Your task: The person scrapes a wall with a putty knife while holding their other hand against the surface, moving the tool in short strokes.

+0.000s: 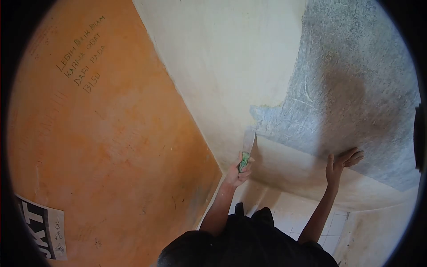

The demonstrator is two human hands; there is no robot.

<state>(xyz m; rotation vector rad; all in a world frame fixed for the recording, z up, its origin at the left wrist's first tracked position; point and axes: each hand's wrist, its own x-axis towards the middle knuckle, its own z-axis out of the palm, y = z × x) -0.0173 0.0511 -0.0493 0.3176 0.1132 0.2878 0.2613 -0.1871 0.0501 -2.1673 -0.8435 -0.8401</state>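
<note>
My left hand is wrapped round the green handle of a scraper. Its flat metal blade points up and meets the pale wall just below a jagged bluish-grey patch. Farther right, my right hand rests with its fingers stretched out against the lower part of a rough grey wall area. Nothing shows in that hand. Cream coating covers the wall to the left of and above the grey area, and a cream band runs beneath it.
An orange wall with handwriting meets the cream wall at a corner on the left. A black-and-white poster hangs low on it. White tiles show at the lower right. My black clothing fills the bottom middle.
</note>
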